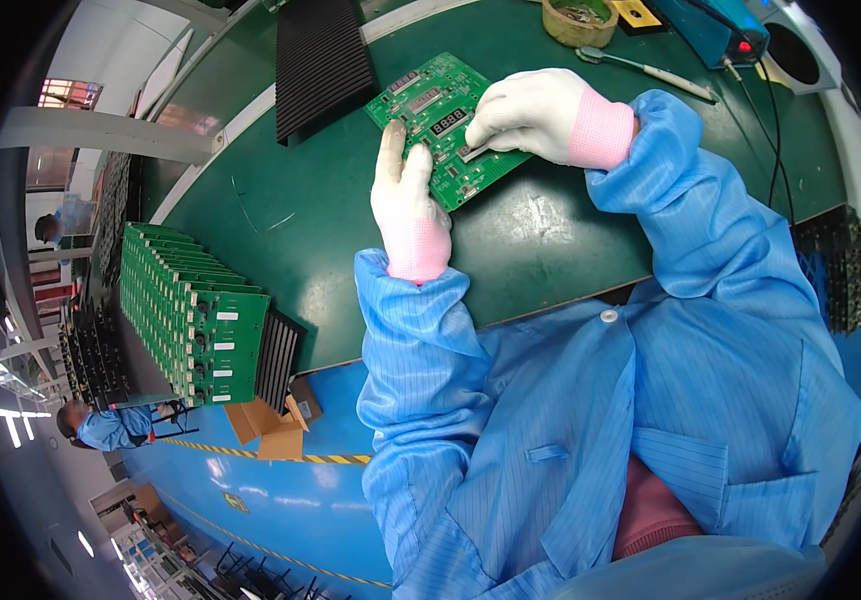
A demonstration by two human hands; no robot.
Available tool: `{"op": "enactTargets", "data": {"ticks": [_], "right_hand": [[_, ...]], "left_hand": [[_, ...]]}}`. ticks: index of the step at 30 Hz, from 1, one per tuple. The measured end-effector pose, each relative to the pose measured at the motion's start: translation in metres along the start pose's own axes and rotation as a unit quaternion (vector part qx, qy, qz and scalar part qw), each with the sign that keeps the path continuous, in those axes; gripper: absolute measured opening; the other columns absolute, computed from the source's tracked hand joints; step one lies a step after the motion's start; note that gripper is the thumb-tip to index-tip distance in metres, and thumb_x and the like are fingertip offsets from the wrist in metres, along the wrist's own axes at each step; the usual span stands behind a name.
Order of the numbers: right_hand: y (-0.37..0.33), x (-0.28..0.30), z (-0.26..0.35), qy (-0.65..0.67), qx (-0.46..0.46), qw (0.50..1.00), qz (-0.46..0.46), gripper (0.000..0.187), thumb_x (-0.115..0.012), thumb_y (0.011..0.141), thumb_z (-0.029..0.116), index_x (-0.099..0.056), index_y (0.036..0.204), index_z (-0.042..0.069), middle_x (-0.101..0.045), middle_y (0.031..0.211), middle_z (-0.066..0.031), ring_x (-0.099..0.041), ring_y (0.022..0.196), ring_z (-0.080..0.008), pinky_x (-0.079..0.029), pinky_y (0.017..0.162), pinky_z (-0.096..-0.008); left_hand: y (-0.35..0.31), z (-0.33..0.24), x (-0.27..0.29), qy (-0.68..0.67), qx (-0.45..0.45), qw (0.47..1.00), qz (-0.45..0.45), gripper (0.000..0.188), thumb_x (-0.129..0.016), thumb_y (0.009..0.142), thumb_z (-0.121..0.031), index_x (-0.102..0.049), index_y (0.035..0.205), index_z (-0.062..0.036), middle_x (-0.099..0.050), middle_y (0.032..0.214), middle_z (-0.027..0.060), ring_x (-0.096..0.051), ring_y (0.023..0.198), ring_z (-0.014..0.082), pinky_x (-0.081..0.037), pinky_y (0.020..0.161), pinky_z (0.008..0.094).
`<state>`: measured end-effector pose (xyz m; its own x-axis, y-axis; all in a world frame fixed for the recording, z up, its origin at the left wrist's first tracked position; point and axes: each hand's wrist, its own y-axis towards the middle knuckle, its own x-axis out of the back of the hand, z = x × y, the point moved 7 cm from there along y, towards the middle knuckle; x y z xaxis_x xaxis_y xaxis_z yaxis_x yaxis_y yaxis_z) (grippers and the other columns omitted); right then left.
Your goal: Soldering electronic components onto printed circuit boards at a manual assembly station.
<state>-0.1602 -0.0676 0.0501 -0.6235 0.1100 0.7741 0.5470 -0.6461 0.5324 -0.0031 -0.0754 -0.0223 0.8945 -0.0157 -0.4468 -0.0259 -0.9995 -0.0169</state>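
Both arms wear puffy light blue sleeves and reach forward from the body. The left hand [405, 190], in a white glove with a pink cuff, lies flat with its fingers straight and close together, pointing away. The right hand [530, 115], in the same kind of glove, is curled, fingers bent down, wrist turned toward the left hand. The two hands are near each other.

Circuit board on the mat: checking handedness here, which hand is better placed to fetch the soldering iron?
Probably the right hand: it rests on the circuit board nearer the soldering iron; the left hand steadies the board's near edge.
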Motion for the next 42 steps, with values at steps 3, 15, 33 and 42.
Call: {"op": "enactTargets", "data": {"ticks": [3, 15, 33, 42], "right_hand": [[0.001, -0.004, -0.004, 0.002, -0.023, 0.999, 0.024, 0.015, -0.070, 0.076, 0.008, -0.068, 0.090, 0.013, -0.065, 0.086, 0.0007, -0.061, 0.075, -0.0192, -0.050, 0.070, -0.0290], [0.002, -0.008, -0.009, 0.026, -0.029, 0.999, 0.028, 0.014, -0.068, 0.079, 0.005, -0.068, 0.090, 0.012, -0.063, 0.085, 0.0001, -0.060, 0.072, -0.0181, -0.050, 0.067, -0.0287], [0.003, -0.004, -0.005, 0.055, -0.013, 0.998, 0.026, 0.016, -0.070, 0.076, 0.003, -0.069, 0.090, 0.012, -0.064, 0.085, -0.0002, -0.060, 0.072, -0.0182, -0.050, 0.068, -0.0282], [0.003, -0.003, 0.001, 0.000, 0.006, 1.000, 0.024, 0.018, -0.072, 0.074, 0.005, -0.070, 0.089, 0.013, -0.064, 0.086, 0.0005, -0.061, 0.075, -0.0187, -0.051, 0.069, -0.0286]], "left_hand": [[-0.004, -0.004, -0.006, -0.004, 0.016, 1.000, 0.010, 0.054, -0.047, 0.092, -0.004, -0.031, 0.143, 0.0074, -0.043, 0.138, 0.0263, -0.054, 0.114, 0.0245, -0.045, 0.096, 0.0273], [0.001, 0.003, 0.000, -0.026, 0.019, 0.999, 0.019, 0.054, -0.047, 0.092, -0.002, -0.030, 0.143, 0.0091, -0.041, 0.140, 0.0269, -0.053, 0.116, 0.0256, -0.044, 0.099, 0.0294], [0.000, 0.003, 0.002, -0.030, 0.026, 0.999, 0.005, 0.054, -0.048, 0.092, -0.001, -0.031, 0.142, 0.0101, -0.040, 0.141, 0.0266, -0.052, 0.117, 0.0257, -0.043, 0.101, 0.0301], [0.002, 0.005, 0.003, -0.031, 0.025, 0.999, 0.007, 0.054, -0.047, 0.092, -0.001, -0.030, 0.142, 0.0109, -0.040, 0.141, 0.0270, -0.052, 0.119, 0.0262, -0.042, 0.102, 0.0308]]}}
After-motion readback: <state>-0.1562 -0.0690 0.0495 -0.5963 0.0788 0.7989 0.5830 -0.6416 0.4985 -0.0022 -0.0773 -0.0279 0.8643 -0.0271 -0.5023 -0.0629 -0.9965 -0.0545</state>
